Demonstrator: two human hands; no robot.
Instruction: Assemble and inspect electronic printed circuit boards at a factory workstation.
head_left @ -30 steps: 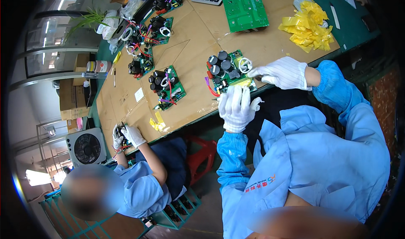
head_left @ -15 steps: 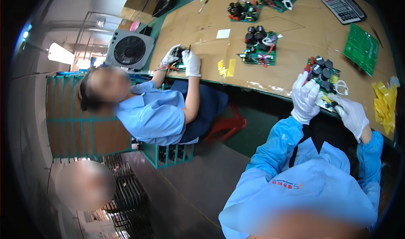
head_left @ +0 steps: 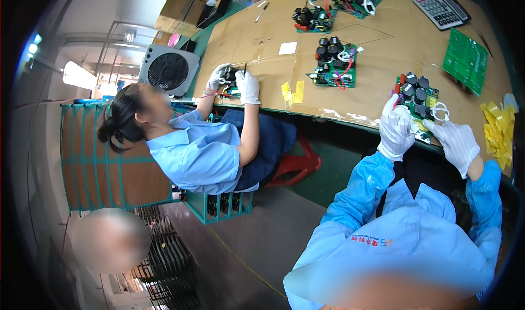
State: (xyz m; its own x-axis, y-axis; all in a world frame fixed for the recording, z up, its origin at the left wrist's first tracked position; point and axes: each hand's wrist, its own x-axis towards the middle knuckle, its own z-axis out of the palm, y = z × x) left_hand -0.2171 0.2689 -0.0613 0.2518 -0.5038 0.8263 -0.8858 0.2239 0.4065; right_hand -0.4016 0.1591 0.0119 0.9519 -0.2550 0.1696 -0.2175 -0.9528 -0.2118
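Observation:
A green circuit board (head_left: pixel 432 97) with black cylindrical capacitors, a white looped wire and yellow tape lies at the table's near edge in front of me. My left hand (head_left: pixel 396 128), in a white glove, grips its left near side with the fingers bent in. At the near right corner is my right hand (head_left: pixel 455 145), gloved too. Its fingers are drawn together against the board beside the yellow tape, below the white wire loop. Whether a small part sits between those fingertips is hidden.
Right of me lie a bare-side-up green board (head_left: pixel 465 62), yellow tape strips (head_left: pixel 497 135) and a calculator (head_left: pixel 442 9). Another populated board (head_left: pixel 335 64) sits left of mine, several more behind. A co-worker (head_left: pixel 191 146) works on a board farther left, near a fan (head_left: pixel 168 69).
My right hand has shifted slightly up and left along the board's near corner, its fingers straighter. My left hand keeps its place at the board. The co-worker's head has turned.

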